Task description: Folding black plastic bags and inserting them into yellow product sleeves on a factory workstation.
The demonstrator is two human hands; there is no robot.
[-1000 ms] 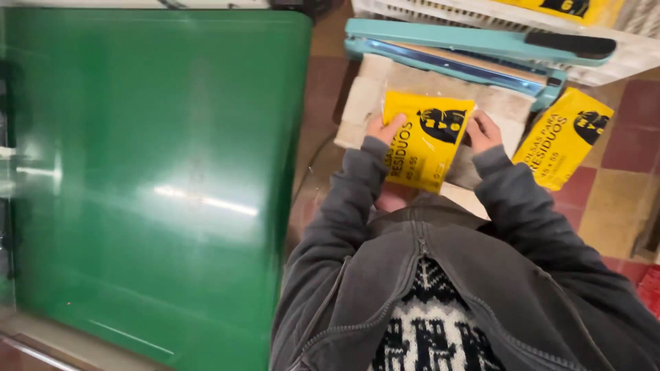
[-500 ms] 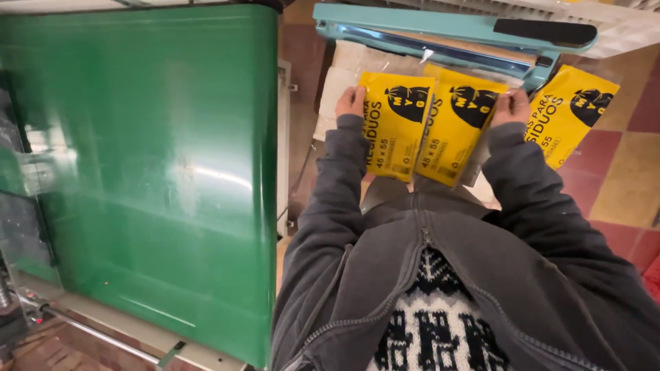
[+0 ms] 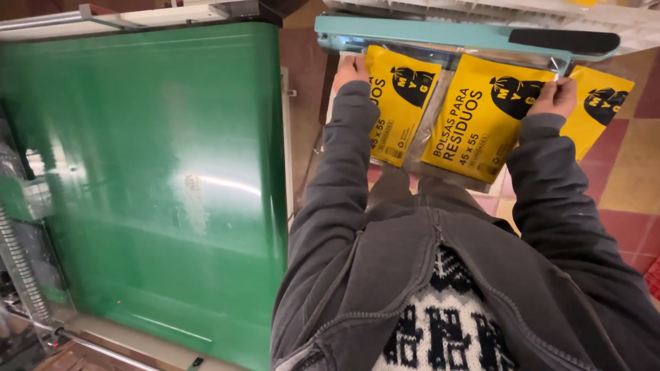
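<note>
Now both hands, left (image 3: 352, 69) and right (image 3: 554, 97), pinch yellow packets (image 3: 474, 118); long axes run, seemingly, toward teal sealer (image 3: 440, 33).

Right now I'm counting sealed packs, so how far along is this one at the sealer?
Already done: two yellow packs lie under the teal sealer arm, and a third yellow pack lies off to the right. In hand: the left hand holds the left pack and the right hand the middle pack at their tops. Left: pressing the arm down; no hand is on its black handle.
</note>
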